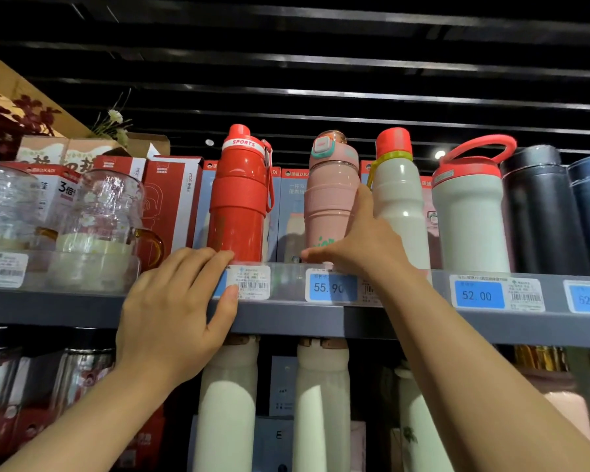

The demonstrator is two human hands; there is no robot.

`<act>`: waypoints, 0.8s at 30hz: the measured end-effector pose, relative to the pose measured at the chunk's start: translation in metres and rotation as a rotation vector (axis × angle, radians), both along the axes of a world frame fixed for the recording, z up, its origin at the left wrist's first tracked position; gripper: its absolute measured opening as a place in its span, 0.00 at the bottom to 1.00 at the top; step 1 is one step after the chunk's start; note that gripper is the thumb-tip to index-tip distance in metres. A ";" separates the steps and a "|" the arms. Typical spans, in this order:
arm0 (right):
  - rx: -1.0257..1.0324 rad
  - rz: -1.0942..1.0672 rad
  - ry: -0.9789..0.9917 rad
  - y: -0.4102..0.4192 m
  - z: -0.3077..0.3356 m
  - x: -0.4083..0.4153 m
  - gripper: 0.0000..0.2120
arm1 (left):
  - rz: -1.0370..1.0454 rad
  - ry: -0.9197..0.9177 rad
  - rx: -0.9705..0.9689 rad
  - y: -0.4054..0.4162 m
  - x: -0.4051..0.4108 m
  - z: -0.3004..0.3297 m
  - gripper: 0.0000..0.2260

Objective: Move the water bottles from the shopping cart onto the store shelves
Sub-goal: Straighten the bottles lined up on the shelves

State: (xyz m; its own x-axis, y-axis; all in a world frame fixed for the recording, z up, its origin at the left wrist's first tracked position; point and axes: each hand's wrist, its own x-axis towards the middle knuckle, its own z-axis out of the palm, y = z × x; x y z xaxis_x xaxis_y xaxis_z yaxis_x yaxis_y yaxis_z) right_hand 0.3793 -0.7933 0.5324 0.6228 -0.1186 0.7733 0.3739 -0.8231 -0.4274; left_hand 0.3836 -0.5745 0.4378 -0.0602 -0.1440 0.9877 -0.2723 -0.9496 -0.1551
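Right hand (351, 247) grasps the base of the pink bottle (331, 195), thumb up its side, fingers curled round the front. Left hand (178, 301) released, straight fingers resting on the shelf (406, 321) edge by the red bottle (241, 195). Pink bottle upright on the shelf, right of the red one. Best to square it behind its price tag (331, 287) before letting go. Matte pink, ribbed, teal-trimmed lid.

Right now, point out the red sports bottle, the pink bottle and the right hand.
red sports bottle (239, 195): head view, grip band.
pink bottle (326, 206): head view, mid body.
right hand (358, 247): head view, back.
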 end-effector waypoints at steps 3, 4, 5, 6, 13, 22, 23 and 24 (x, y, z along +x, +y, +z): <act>-0.008 0.050 -0.026 -0.004 0.002 0.000 0.57 | 0.004 0.002 0.002 0.000 0.000 0.001 0.22; -0.018 0.085 -0.025 -0.005 0.003 -0.001 0.55 | 0.006 0.002 0.000 0.000 0.000 0.000 0.22; -0.019 0.122 -0.015 -0.007 0.003 -0.002 0.53 | 0.005 0.001 -0.002 0.000 -0.001 0.000 0.22; -0.008 0.161 -0.004 -0.009 0.005 -0.004 0.52 | 0.004 0.001 -0.003 -0.001 -0.001 0.000 0.22; 0.042 0.339 0.029 -0.012 0.007 -0.002 0.51 | 0.012 0.027 0.001 -0.001 -0.001 0.000 0.22; 0.053 0.281 0.043 -0.009 0.005 -0.003 0.48 | -0.008 0.030 -0.012 -0.002 -0.002 -0.001 0.22; 0.026 0.217 0.018 -0.006 0.003 -0.003 0.53 | -0.006 0.032 -0.008 -0.001 -0.001 -0.001 0.22; 0.001 0.160 -0.012 -0.004 0.000 -0.003 0.57 | -0.003 0.033 -0.006 -0.001 -0.001 -0.001 0.22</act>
State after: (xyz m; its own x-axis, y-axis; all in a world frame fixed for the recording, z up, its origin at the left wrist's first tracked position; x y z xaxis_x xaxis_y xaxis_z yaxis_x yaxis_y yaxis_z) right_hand 0.3766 -0.7969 0.5327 0.6250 -0.0192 0.7804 0.5053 -0.7521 -0.4231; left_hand 0.3826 -0.5755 0.4370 -0.0280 -0.1382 0.9900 -0.2804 -0.9496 -0.1405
